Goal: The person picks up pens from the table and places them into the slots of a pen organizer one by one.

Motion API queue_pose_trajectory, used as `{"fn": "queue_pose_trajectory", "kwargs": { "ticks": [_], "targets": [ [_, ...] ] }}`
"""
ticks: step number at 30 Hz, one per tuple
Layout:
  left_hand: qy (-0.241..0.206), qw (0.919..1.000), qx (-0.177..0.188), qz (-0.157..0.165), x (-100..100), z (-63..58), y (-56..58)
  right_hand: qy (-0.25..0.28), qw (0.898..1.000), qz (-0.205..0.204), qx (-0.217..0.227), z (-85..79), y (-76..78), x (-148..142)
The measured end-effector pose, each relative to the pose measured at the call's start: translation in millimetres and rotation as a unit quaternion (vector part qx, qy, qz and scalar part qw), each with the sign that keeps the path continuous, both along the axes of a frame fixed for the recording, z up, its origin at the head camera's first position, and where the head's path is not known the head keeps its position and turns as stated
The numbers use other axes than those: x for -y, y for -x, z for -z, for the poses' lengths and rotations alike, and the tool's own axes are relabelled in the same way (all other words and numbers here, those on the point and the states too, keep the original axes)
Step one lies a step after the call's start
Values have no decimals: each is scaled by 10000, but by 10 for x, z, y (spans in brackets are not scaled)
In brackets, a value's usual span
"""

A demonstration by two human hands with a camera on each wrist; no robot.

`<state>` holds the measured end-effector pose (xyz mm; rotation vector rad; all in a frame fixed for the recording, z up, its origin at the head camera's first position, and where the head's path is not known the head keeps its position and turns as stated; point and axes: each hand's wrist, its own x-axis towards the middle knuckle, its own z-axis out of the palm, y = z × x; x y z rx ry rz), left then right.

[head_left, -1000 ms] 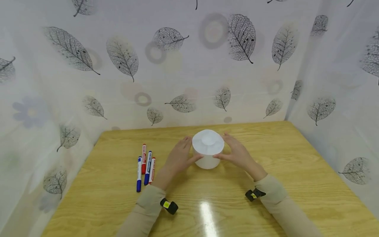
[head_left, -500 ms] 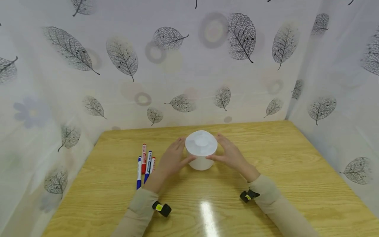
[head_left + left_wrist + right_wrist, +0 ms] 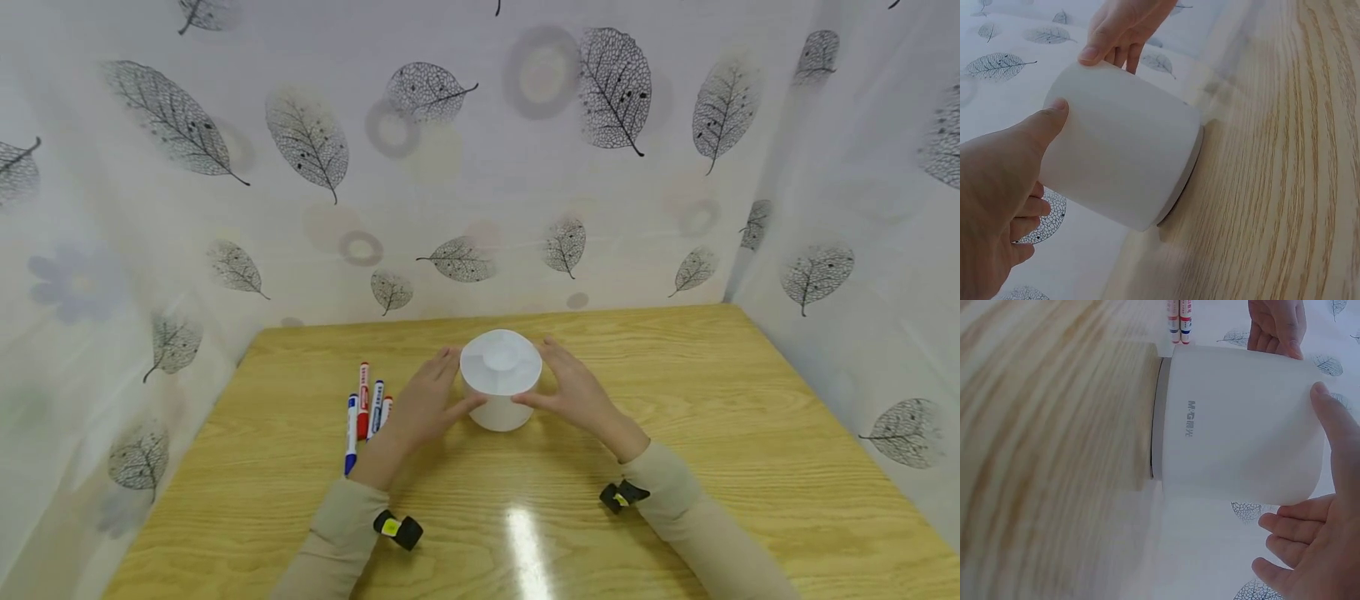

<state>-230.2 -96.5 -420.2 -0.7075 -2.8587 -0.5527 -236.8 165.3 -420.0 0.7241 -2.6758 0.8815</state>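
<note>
A white, round-walled pen holder (image 3: 501, 412) stands upright near the middle of the wooden table, its top divided around a raised round centre. My left hand (image 3: 423, 404) holds its left side near the rim, thumb at the front and fingers behind. On the right side my right hand (image 3: 583, 402) grips it the same way. In the right wrist view grey lettering shows on the holder's wall (image 3: 1241, 431), and that hand's lower fingers (image 3: 1291, 528) spread below the rim. The left wrist view shows the dark-edged base (image 3: 1184, 181) right at the table surface.
Left of my left forearm lie several red and blue markers (image 3: 363, 400), partly covered by the left hand and wrist. A leaf-patterned cloth (image 3: 465, 183) rises behind the table (image 3: 645, 350) and along both sides. Each wrist wears a black strap-on camera.
Both hands have moved left together with the pen holder, keeping their hold. My left hand and wrist now cover more of the markers.
</note>
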Motion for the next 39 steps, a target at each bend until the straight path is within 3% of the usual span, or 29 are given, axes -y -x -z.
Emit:
{"fn": "queue_pose_trajectory", "kwargs": {
  "ticks": [12, 22, 27, 33, 39],
  "targets": [
    [63, 9998, 67, 177, 77, 28, -38, -405, 9987, 219, 202, -37, -30, 4],
    [329, 9993, -102, 160, 373, -107, -160, -421, 9978, 287, 428, -29, -26, 5],
    [363, 9973, -595, 238, 583, -121, -198, -371, 9976, 302, 501, -43, -32, 15],
    [425, 9872, -1487, 398, 802, -10, -200, -345, 9974, 313, 554, -36, -41, 23],
    [575, 9839, -1672, 255, 969, 98, -164, -348, 9973, 331, 563, -34, -43, 11]
  ]
}}
